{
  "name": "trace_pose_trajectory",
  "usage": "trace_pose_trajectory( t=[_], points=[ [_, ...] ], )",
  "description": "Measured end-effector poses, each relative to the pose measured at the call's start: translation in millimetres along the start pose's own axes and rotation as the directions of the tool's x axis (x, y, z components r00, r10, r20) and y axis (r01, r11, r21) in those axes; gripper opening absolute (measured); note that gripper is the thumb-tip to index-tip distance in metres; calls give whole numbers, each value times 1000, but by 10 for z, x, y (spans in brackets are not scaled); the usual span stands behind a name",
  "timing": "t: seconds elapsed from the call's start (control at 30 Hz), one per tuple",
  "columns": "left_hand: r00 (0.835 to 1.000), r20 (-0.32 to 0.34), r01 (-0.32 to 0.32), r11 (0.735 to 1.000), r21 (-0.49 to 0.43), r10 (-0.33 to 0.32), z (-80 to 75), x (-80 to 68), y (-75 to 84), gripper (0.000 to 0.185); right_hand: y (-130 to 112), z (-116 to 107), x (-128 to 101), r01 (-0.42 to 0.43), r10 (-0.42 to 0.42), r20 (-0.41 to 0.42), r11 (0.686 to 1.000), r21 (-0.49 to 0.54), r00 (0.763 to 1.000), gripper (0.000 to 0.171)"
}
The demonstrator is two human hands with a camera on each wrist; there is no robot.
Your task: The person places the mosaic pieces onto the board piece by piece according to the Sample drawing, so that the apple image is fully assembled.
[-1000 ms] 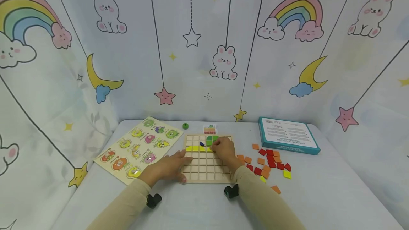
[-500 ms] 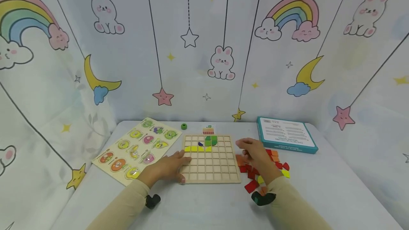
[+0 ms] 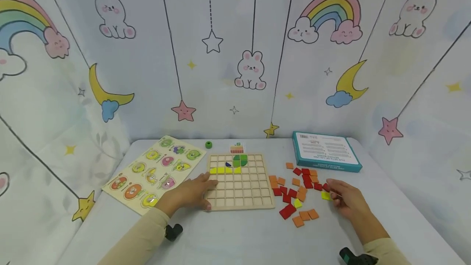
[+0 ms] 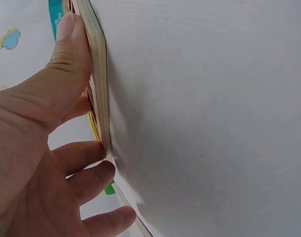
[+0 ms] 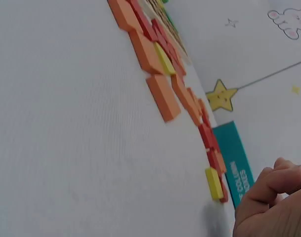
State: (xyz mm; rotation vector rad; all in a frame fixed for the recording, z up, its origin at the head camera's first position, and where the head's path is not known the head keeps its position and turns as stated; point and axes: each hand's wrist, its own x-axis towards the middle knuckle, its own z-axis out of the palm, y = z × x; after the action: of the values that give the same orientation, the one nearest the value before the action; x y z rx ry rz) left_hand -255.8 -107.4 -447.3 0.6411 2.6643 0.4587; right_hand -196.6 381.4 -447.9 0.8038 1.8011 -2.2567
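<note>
A wooden grid board (image 3: 254, 191) lies in the middle of the table, with a row of yellow tiles (image 3: 224, 170), green tiles (image 3: 241, 160) and one dark blue piece (image 3: 228, 164) in its far cells. My left hand (image 3: 198, 191) holds its near left corner; in the left wrist view the thumb (image 4: 66, 54) lies along the board's edge (image 4: 98, 74) and the fingers curl against the adjoining side. My right hand (image 3: 333, 189) hovers at the right end of a scatter of red and orange tiles (image 3: 294, 193), fingers loosely bent beside a loose yellow tile (image 3: 325, 195) (image 5: 214, 182), holding nothing.
A fruit peg puzzle (image 3: 154, 171) lies left of the board. Behind the board are a small green ring (image 3: 208, 144) and a pattern card (image 3: 237, 148). A teal box (image 3: 325, 156) sits at the back right. Cloth walls with cartoon prints close in the table on three sides.
My right hand left the board's yellow row and swept right across the tile pile to the yellow tile at its far end. The left hand stayed on the board's corner.
</note>
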Motion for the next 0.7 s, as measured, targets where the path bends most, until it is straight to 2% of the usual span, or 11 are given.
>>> trace_pose_trajectory(
  t=[0.07,0.17,0.27,0.33,0.43,0.5,0.7],
  points=[
    [1000,3,2,1000,3,-2,-7,7,0,85,9,-110,-6,-11,11,-32,1000,13,999,13],
    [1000,7,0,1000,7,0,-7,22,-2,85,49,-208,-6,-21,20,-58,999,-27,998,12],
    [1000,7,-5,1000,8,5,0,30,-6,85,94,-225,0,-9,-1,-82,993,-121,997,13],
    [1000,4,-7,1000,8,7,3,29,-8,85,117,-211,9,17,-35,-88,978,-207,996,22],
    [1000,-2,-5,1000,9,5,8,28,-9,85,143,-173,27,55,-89,-82,935,-350,993,41],
    [1000,-4,-4,1000,8,4,11,23,-9,84,158,-148,33,70,-112,-75,903,-424,991,47],
    [1000,-8,-11,1000,16,11,19,20,-21,85,201,-107,43,99,-168,-72,818,-567,983,52]
  ],
)
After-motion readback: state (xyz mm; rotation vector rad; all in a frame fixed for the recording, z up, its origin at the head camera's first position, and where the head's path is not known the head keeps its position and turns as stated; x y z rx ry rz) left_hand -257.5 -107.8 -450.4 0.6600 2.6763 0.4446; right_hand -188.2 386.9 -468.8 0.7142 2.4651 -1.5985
